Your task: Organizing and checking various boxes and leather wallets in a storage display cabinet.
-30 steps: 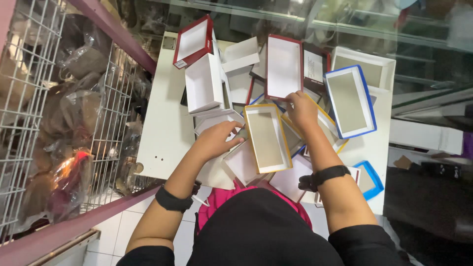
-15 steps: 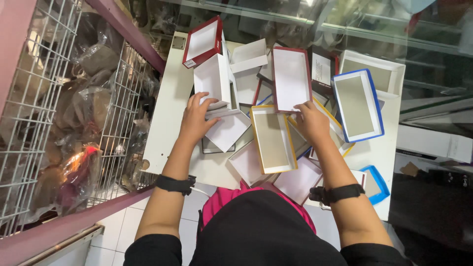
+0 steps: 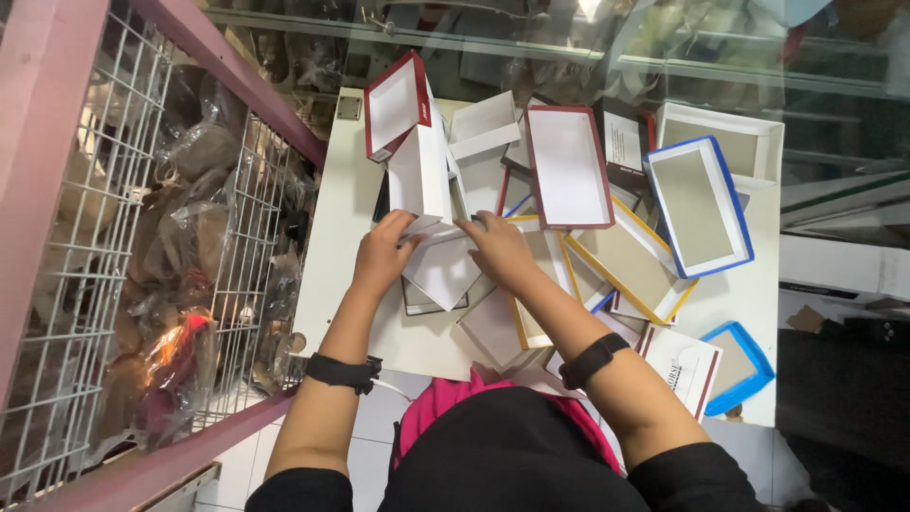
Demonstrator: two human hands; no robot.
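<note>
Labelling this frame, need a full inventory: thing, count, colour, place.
table: one, white, centre
red-edged boxes: two clear, white inside, table's far side, a second at the far left
blue-edged boxes: two, right side, one near corner
yellow-edged boxes: at least two, middle
plain white boxes: several, left and far side
white panel: one, under both hands
wire racks: white, left, holding bagged goods
wristbands: two, black
left hand: on the panel
right hand: on the panel

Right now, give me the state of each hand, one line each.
Left hand: fingers curled on the edge of a white box piece, seemingly gripping it.
Right hand: resting on the same piece; a real grip cannot be told.
</note>
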